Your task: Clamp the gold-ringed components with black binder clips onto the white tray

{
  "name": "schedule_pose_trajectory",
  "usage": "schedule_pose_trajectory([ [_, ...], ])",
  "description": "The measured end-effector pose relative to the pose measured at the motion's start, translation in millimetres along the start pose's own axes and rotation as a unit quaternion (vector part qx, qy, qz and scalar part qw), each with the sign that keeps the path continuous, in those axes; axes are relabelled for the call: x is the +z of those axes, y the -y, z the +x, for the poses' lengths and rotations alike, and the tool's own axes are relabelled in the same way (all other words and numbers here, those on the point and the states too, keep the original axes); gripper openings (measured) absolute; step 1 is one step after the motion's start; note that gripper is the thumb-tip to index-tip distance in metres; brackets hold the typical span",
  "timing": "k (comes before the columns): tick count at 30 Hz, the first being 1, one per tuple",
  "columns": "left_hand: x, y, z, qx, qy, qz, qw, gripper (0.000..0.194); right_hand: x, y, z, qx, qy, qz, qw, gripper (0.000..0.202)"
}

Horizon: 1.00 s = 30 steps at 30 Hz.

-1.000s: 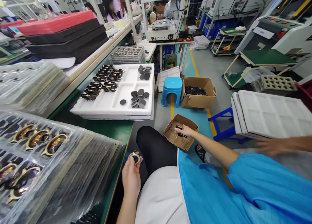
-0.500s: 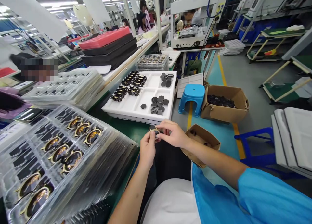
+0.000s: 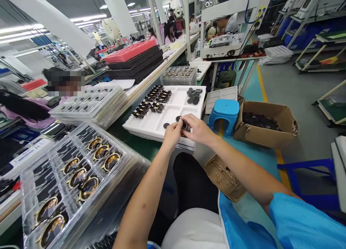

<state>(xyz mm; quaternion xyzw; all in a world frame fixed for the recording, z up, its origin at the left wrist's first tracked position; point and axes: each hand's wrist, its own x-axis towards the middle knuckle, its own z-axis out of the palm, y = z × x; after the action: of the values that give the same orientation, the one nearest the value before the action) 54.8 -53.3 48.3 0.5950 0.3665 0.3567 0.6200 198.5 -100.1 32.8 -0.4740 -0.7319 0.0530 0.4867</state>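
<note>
Both hands meet over the near part of a white foam tray (image 3: 147, 125). Between their fingertips is a small round watch case (image 3: 184, 126), dark with a thin rim, partly hidden by the fingers. My left hand (image 3: 172, 135) pinches its left side with thumb and forefinger. My right hand (image 3: 199, 129) has its fingers curled around the right side. Just left of the hands lies a loose black disc (image 3: 166, 125). More grey and black discs (image 3: 194, 96) are piled in the tray's far right compartment. Rows of black and gold parts (image 3: 151, 101) fill its left side.
At left, a tall stack of clear plastic trays (image 3: 63, 202) holds gold-rimmed watch cases (image 3: 89, 187). A blue stool (image 3: 225, 108), a cardboard box of black pieces (image 3: 266, 133) and a smaller open box (image 3: 224, 177) stand on the floor at right. A co-worker (image 3: 65, 81) sits across the bench.
Both hands have moved forward from the tray's near edge to above it, still holding the watch case, which has turned. The camera view has shifted, so surroundings appear further right.
</note>
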Motion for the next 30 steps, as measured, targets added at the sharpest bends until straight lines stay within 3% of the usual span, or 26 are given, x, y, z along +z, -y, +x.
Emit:
schedule_pose_trajectory([
  [2, -3.1, -3, 16, -0.013, 0.005, 0.026, 1.000, 0.056, -7, -14, 11, -0.012, 0.021, -0.035, 0.999, 0.040],
  [5, -11.1, -1, 28, 0.019, -0.064, 0.139, 0.988, 0.045, -13, -31, 18, 0.043, 0.041, -0.071, 0.996, 0.034],
  [7, -15.8, 4, 30, 0.037, -0.113, 0.250, 0.961, 0.038, -13, -39, 15, 0.088, 0.058, -0.101, 0.989, 0.032],
  [9, -17.6, 9, 30, 0.033, -0.124, 0.342, 0.931, 0.046, -13, -45, 11, 0.116, 0.056, -0.116, 0.985, 0.030],
  [12, -14.9, 15, 28, 0.033, -0.086, 0.401, 0.912, 0.044, -13, -47, 3, 0.150, -0.013, -0.078, 0.985, 0.029],
  [15, -12.0, 17, 27, 0.079, -0.054, 0.435, 0.895, 0.042, -15, -45, -3, 0.200, -0.077, 0.012, 0.977, 0.029],
  [19, -17.4, 15, 29, 0.141, -0.082, 0.461, 0.872, 0.050, -16, -41, -9, 0.243, -0.126, 0.123, 0.954, 0.031],
  [22, -25.1, 10, 30, 0.182, -0.140, 0.433, 0.872, 0.053, -15, -38, -11, 0.261, -0.159, 0.196, 0.932, 0.035],
  [25, -27.7, 2, 24, 0.175, -0.175, 0.316, 0.916, 0.049, -13, -31, -14, 0.286, -0.168, 0.308, 0.892, 0.041],
  [28, -22.4, -4, 3, 0.106, -0.139, 0.087, 0.981, 0.050, -14, -17, -19, 0.297, -0.150, 0.410, 0.849, 0.044],
  [30, -16.4, -5, -18, 0.051, -0.078, -0.055, 0.994, 0.052, -15, -5, -26, 0.293, -0.135, 0.456, 0.830, 0.043],
])
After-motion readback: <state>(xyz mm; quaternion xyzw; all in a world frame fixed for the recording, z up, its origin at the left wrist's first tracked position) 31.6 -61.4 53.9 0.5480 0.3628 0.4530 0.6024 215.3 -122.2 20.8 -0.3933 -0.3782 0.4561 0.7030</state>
